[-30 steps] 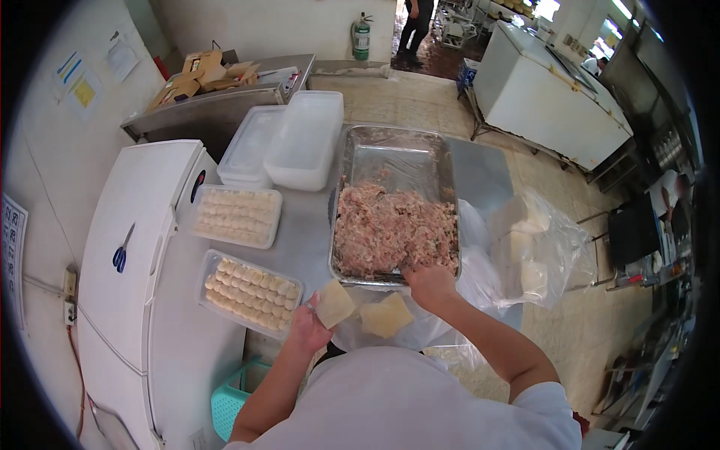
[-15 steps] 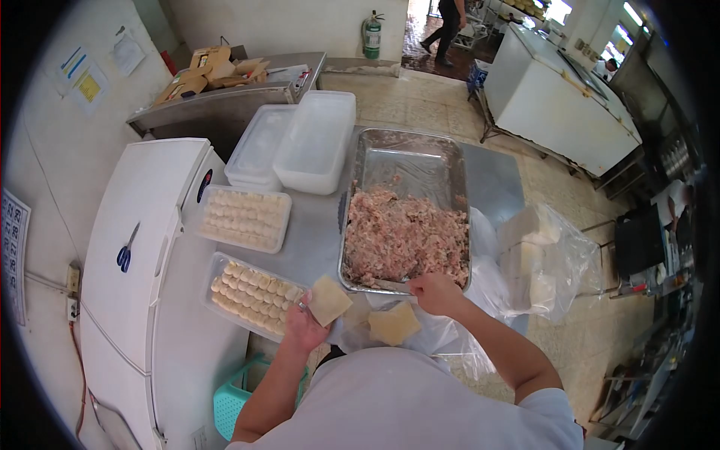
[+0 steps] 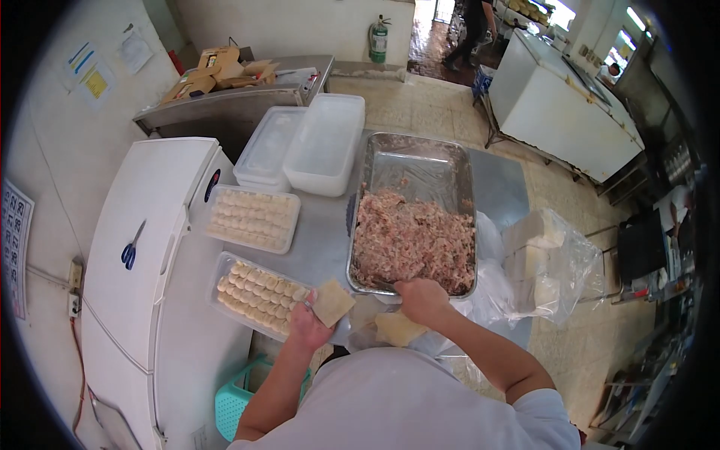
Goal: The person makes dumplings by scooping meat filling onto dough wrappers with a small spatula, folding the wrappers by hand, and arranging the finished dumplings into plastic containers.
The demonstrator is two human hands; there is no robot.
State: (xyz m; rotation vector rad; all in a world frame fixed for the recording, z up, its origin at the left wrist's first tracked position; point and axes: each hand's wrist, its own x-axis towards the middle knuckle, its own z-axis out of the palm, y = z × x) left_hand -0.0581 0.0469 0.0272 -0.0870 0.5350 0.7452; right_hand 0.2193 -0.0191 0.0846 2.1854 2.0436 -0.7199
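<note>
My left hand (image 3: 310,324) holds a square pale wrapper (image 3: 332,302) beside the near plastic box of dumplings (image 3: 259,296). At the near edge of a metal tray (image 3: 420,159), my right hand (image 3: 421,300) is closed on a flat spreading tool (image 3: 384,286), whose blade is at the edge of the minced meat (image 3: 412,236). More wrappers (image 3: 397,328) lie on plastic just below my right hand. A second box of dumplings (image 3: 253,219) sits farther back on the left.
Stacked plastic boxes (image 3: 324,146) stand behind the dumplings. Bagged white blocks (image 3: 536,262) lie right of the tray. A white fridge (image 3: 142,262) is at left, a chest freezer (image 3: 559,105) at back right. A person (image 3: 472,34) is in the doorway.
My right hand and its tool have shifted left along the tray's near edge. The person in the doorway has moved right. The whole view has drifted slightly.
</note>
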